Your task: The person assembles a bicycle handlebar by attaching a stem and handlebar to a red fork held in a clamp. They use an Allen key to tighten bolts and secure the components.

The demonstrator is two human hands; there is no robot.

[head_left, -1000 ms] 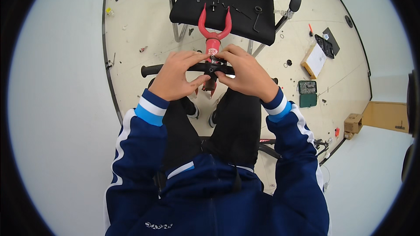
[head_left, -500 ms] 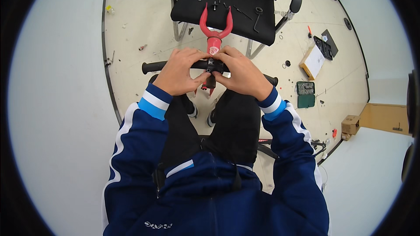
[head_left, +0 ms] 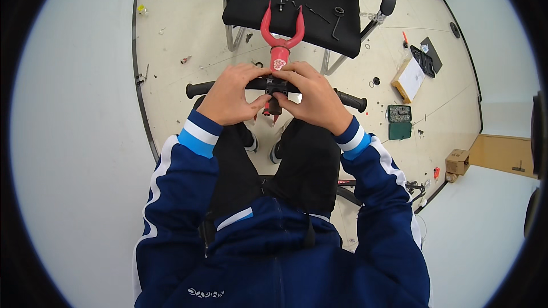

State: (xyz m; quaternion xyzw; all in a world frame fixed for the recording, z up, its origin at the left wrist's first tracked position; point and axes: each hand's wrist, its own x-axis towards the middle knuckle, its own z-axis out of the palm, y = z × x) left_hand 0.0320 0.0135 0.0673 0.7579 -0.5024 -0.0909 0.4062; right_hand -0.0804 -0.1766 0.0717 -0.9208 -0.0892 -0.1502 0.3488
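Unmoved, both hands (head_left: 274, 100) grip handlebar (head_left: 348, 98) above littered floor (head_left: 182, 34).

- The handlebar (head_left: 276, 86) lies crosswise before the person, over the knees.
- The left hand (head_left: 231, 96) sits on the bar left of its middle clamp; the right hand (head_left: 313, 100) sits right of it, fingertips meeting at the clamp.
- The fork (head_left: 281, 37) points away from the bar, its prongs reaching the chair (head_left: 297, 8) beyond.
- Small tools lie on the chair seat.
- On the floor (head_left: 182, 28) to the right lie a flat box (head_left: 409, 78) and, nearer, a parts case (head_left: 399, 121).
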